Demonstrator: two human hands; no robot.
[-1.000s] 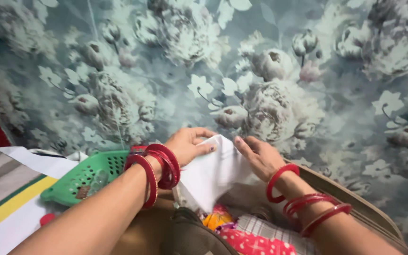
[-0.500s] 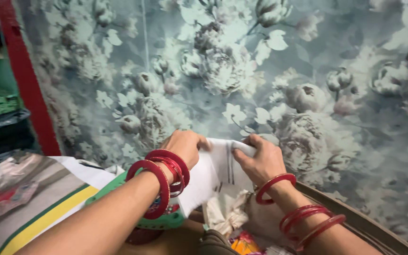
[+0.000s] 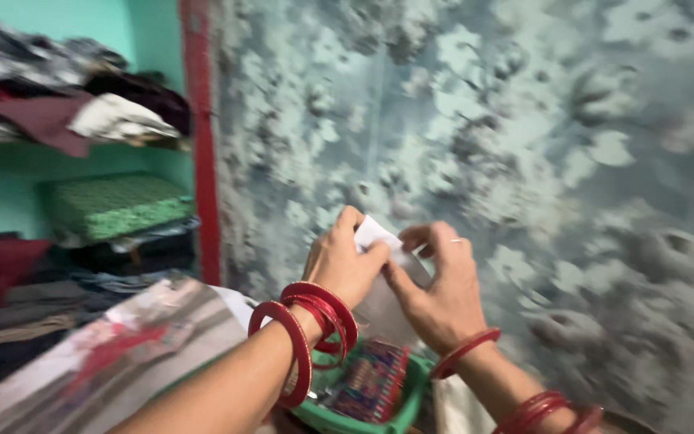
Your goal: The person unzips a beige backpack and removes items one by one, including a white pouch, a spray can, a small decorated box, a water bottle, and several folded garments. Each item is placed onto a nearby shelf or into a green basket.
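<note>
A small white folded cloth (image 3: 375,235) is held up in front of a grey floral curtain (image 3: 524,161), above a green plastic basket (image 3: 399,402). It is pinched at its upper edge by the left hand (image 3: 345,261), whose fingers (image 3: 375,255) are closed on it, while the right hand (image 3: 437,285) is curled around its other side, thumb and fingers pressed to the fabric; the grip from both sides seems meant to keep the fold tight and flat. The picture is blurred, so the exact fold lines cannot be told. Red bangles (image 3: 307,329) are worn on both wrists. In the basket, just below the hands, a patterned red and dark packet (image 3: 375,378) is seen lying tilted against the wall of the basket. To the left, shelves (image 3: 82,145) against a green wall are stacked with folded clothes, a green textured bundle (image 3: 114,205) among them, and a red post (image 3: 202,137) stands at the curtain's edge
</note>
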